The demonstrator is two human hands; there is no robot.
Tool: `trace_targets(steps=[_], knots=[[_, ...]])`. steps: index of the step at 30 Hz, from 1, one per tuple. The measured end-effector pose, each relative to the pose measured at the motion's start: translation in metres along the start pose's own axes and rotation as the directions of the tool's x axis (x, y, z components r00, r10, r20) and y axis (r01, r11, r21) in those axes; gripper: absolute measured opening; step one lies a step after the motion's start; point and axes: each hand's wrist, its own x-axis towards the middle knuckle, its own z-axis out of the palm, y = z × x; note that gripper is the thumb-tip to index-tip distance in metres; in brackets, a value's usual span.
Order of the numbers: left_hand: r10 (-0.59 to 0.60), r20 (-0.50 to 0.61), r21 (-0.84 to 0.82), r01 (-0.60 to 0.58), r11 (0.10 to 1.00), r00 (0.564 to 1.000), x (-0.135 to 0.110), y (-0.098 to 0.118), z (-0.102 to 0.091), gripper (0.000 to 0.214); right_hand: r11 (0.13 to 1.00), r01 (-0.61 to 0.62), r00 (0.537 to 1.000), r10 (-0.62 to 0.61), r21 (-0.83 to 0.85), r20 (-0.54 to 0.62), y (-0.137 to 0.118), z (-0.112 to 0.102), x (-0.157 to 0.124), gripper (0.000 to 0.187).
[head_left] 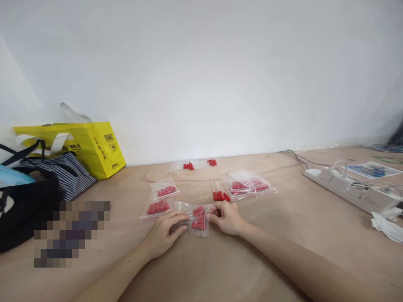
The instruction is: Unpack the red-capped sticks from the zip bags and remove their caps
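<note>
A small clear zip bag [198,218] with several red caps inside lies on the wooden table between my hands. My left hand [165,233] rests on its left part, fingers laid flat and pressing it down. My right hand [227,218] pinches the bag's right edge with curled fingers. Two filled bags [161,198] lie just left of it, beyond my left hand. Loose red-capped pieces [220,195] lie just beyond my right hand, beside a pile of more filled bags [248,184].
A flat bag with two clusters of red caps [198,164] lies near the wall. A yellow shopping bag [91,147], a striped bag [63,176] and a black bag [22,205] stand at the left. A white power strip with cables [352,191] and papers [371,170] lie at the right.
</note>
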Motion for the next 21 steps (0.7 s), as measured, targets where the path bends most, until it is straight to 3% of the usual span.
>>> trace_targets(steps=[5,10,15,21], knots=[[-0.002,0.002,0.008,0.002,1.0,1.0,0.0,0.001,0.0,0.022,0.998,0.068,0.998,-0.068,-0.001,0.014,0.009,-0.011,-0.004,0.01],[0.012,-0.008,-0.008,-0.012,1.0,1.0,-0.001,0.0,0.0,0.023,0.977,0.189,0.982,-0.19,-0.098,-0.002,-0.002,-0.005,-0.003,0.018],[0.005,-0.007,-0.014,-0.005,1.0,1.0,-0.003,0.0,0.001,0.023,0.978,0.18,0.984,-0.178,-0.103,0.024,-0.01,0.001,-0.002,0.018],[0.015,-0.032,-0.008,-0.015,1.0,0.999,-0.002,0.0,0.001,0.022,0.991,0.131,0.988,-0.133,0.04,0.072,-0.013,0.006,-0.004,0.009]])
